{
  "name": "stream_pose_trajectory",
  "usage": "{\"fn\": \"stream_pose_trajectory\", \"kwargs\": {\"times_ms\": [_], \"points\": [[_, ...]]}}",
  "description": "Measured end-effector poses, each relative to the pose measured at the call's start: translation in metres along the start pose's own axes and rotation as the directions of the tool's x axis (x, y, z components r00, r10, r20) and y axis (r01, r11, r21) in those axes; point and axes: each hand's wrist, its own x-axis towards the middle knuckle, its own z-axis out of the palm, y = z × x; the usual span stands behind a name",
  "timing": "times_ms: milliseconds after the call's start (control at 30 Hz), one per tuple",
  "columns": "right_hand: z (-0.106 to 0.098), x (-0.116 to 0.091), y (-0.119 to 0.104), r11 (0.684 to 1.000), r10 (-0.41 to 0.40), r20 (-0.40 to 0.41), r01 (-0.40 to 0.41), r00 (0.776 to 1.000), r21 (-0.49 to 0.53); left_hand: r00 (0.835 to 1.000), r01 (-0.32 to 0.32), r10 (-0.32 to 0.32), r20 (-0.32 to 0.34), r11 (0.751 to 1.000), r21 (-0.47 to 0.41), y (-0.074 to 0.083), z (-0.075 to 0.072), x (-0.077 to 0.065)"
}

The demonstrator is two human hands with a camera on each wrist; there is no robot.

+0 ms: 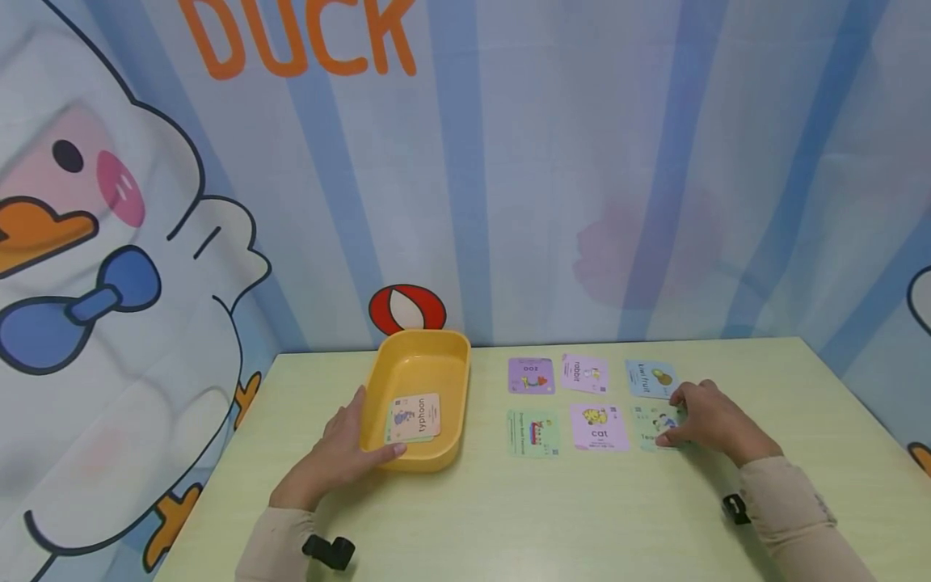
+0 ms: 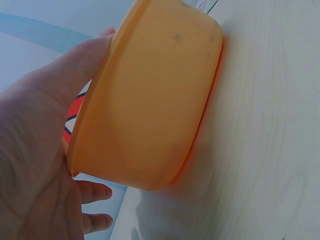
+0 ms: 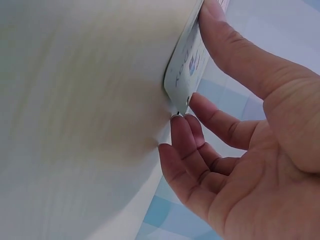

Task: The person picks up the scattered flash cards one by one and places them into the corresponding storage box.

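Observation:
My left hand [image 1: 330,453] grips the front left corner of a yellow plastic tray [image 1: 463,396], its thumb over the rim. Inside the tray lies a pale orange card [image 1: 418,416] reading "typhoon", on top of a green-edged card. On the right, my right hand [image 1: 716,420] pinches the edges of a pale green card [image 1: 647,420], partly hidden by the fingers. In the right wrist view the thumb and fingertips touch that card's edges [image 3: 182,75], close to the tabletop. Beside it lie a purple "cat" card [image 1: 600,428] and a blue "kiwi fruit" card [image 1: 650,378].
More cards lie left of these: a green dragon boat card [image 1: 533,434], a purple "zoo" card [image 1: 531,376] and a lilac "rabbit" card [image 1: 585,373]. The pale wooden table [image 1: 545,517] ends at a printed duck curtain [image 1: 538,178] behind and at the left.

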Motion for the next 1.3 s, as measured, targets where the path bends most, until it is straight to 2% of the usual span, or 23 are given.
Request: {"fn": "stream_pose_trajectory", "kwargs": {"times_ms": [400, 600, 733, 867, 1033, 1300], "points": [[0.0011, -0.0017, 0.0015, 0.997, -0.021, 0.002, 0.020, 1.000, 0.077, 1.000, 0.015, -0.016, 0.015, 1.000, 0.011, 0.0021, 0.0003, -0.0014], [0.0031, -0.0004, 0.0054, 0.997, -0.017, -0.001, 0.017, 1.000, 0.073, 1.000, 0.016, -0.017, 0.012, 1.000, 0.013, 0.0031, -0.0007, -0.0040], [0.0013, -0.0001, 0.0071, 0.995, -0.050, -0.003, 0.050, 0.999, 0.082, 1.000, 0.020, -0.021, 0.008, 1.000, 0.012, 0.0044, -0.0007, -0.0045], [-0.0012, 0.0000, 0.0079, 0.990, -0.067, 0.028, 0.063, 0.997, 0.127, 0.999, 0.034, -0.034, 0.007, 0.999, 0.009, 0.0050, -0.0008, -0.0032], [-0.0026, -0.0005, 0.0081, 0.983, -0.065, 0.083, 0.049, 0.994, 0.175, 1.000, 0.014, -0.014, 0.005, 1.000, 0.014, 0.0021, -0.0005, -0.0017], [-0.0054, -0.0028, 0.0094, 0.968, -0.072, 0.107, 0.043, 0.992, 0.249, 1.000, 0.006, -0.006, 0.004, 1.000, 0.018, -0.0001, 0.0001, -0.0004]]}}
